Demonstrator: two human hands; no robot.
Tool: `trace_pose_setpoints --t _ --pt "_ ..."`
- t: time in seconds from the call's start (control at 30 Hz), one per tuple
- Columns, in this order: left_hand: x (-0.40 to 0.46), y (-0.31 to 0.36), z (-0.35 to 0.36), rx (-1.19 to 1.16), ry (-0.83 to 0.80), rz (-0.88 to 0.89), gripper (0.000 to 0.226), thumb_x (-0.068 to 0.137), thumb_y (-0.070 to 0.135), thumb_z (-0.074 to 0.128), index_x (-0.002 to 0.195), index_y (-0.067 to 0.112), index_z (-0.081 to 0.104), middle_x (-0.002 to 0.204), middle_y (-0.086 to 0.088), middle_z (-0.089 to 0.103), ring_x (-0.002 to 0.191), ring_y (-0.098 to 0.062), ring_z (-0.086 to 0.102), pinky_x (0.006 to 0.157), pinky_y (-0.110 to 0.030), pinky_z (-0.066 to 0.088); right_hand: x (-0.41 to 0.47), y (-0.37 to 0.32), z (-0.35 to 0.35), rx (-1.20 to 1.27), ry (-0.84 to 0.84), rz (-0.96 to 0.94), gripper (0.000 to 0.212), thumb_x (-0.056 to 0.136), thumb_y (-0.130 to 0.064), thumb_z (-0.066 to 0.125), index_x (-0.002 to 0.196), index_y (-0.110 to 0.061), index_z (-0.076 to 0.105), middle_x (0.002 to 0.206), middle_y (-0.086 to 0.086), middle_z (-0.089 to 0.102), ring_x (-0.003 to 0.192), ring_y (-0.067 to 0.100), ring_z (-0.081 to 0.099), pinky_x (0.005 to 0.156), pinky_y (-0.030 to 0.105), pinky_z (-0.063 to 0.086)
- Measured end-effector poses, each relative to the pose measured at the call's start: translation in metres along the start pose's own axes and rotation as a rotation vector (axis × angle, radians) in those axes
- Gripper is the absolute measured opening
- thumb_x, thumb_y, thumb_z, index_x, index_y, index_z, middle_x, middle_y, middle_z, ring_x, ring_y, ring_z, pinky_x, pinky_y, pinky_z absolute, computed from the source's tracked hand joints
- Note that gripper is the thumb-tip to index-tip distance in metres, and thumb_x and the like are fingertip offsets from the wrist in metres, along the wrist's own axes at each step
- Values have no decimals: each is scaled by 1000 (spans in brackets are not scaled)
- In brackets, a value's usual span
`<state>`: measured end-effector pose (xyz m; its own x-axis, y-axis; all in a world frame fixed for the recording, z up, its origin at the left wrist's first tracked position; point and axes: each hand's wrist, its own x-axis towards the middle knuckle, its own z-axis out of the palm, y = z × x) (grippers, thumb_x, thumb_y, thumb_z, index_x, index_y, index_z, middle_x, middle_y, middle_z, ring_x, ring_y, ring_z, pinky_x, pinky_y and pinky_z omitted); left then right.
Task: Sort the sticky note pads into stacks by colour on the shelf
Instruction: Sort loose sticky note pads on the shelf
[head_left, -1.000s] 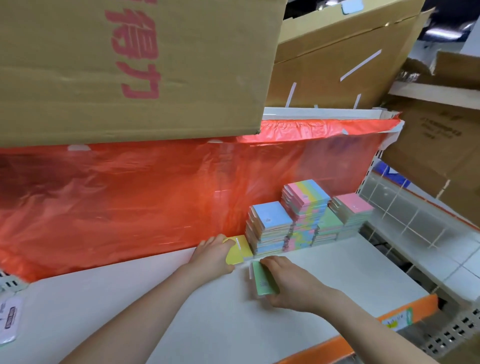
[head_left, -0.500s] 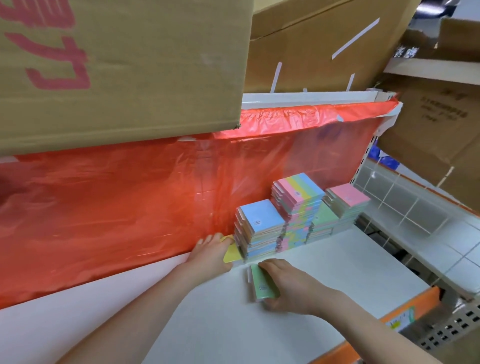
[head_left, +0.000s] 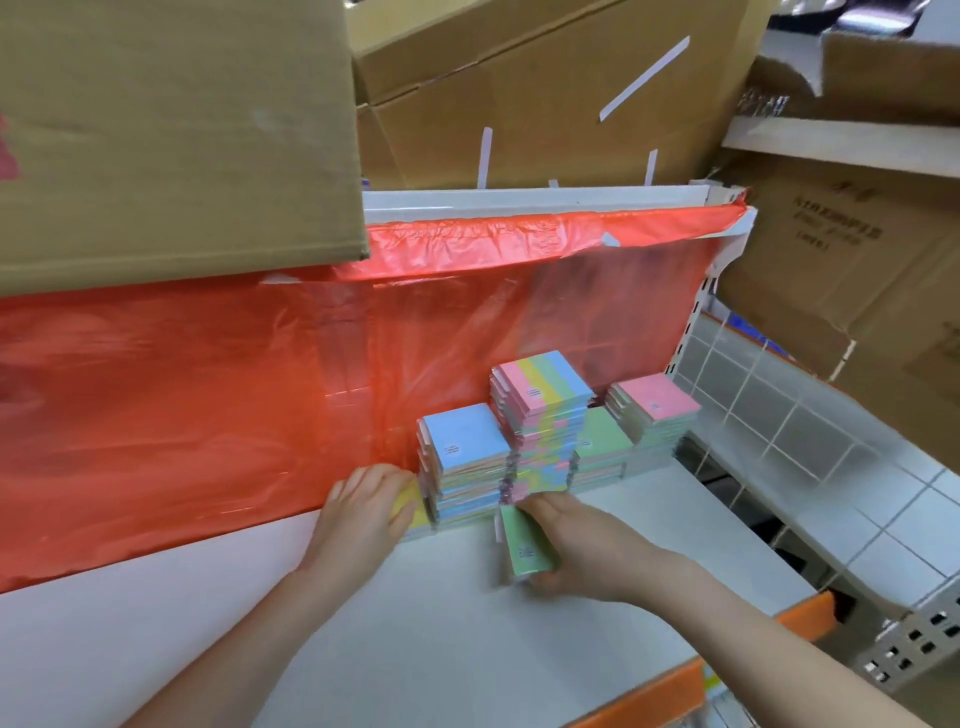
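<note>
Stacks of sticky note pads stand at the back of the white shelf (head_left: 363, 623): a blue-topped stack (head_left: 470, 441), a taller rainbow-striped stack (head_left: 540, 389), a low green-topped stack (head_left: 602, 441) and a pink-topped stack (head_left: 657, 402). My left hand (head_left: 363, 504) rests on a yellow pad (head_left: 410, 506) lying left of the blue stack, covering most of it. My right hand (head_left: 587, 551) grips a green pad (head_left: 527, 545) on the shelf in front of the stacks, fingers curled along its right side and thumb at its near end.
A red plastic sheet (head_left: 208, 389) hangs behind the shelf. Large cardboard boxes (head_left: 171, 130) overhang from above. A white wire divider (head_left: 769, 415) bounds the shelf on the right, and an orange strip (head_left: 675, 686) runs along the shelf's front edge.
My left hand has slid further over the yellow pad towards the blue stack. The right hand has kept its hold on the green pad. The view has shifted slightly.
</note>
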<state>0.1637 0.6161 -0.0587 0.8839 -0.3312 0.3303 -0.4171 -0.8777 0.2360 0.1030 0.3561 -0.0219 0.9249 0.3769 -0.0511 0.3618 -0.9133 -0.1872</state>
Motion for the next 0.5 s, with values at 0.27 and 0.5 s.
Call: trace_pose_setpoints --t 0.27,0.5 --pt "-13 66 -20 -48 294 -41 31 86 34 34 85 26 65 79 13 63 76 -15 61 63 -27 46 -8 76 -55 -145 32 118 60 80 -30 63 132 -12 38 130 6 44 124 23 36 93 32 37" --pt "2 96 -27 -63 379 -125 33 85 33 36 88 21 66 87 9 66 80 -20 61 64 -30 48 27 118 -78 -189 91 114 54 76 -18 64 124 -8 41 127 8 45 119 25 38 91 36 41"
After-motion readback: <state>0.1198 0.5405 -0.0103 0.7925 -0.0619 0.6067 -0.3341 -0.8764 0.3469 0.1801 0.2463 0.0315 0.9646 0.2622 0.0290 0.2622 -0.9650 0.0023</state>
